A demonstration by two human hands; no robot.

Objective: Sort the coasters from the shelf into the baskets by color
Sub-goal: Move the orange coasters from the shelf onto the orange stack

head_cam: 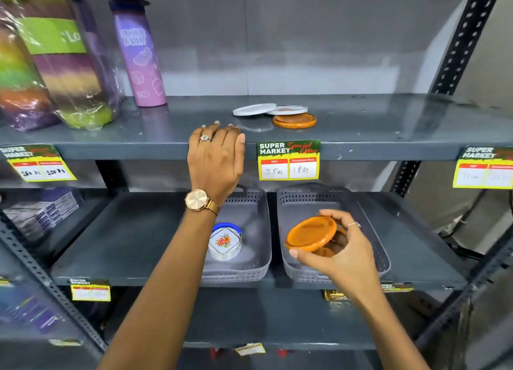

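Observation:
Three round coasters lie on the upper shelf (361, 119): two white coasters (254, 109) (288, 110) and an orange coaster (294, 120) in front of them. My left hand (216, 158) rests flat on that shelf's front edge, fingers apart, holding nothing. Below, two grey baskets stand side by side. The left basket (258, 258) holds a stack of white and blue coasters (225, 242) with a flower print. My right hand (341, 247) grips another orange coaster (311, 233), tilted, over the right basket (374, 247). More orange shows beneath it in that basket.
A purple water bottle (140, 56) and wrapped colourful packs (50, 58) stand at the upper shelf's left. Price tags (288, 160) hang on the shelf edges. Boxes (41, 211) sit at the lower left. A perforated metal upright (466, 36) runs along the right.

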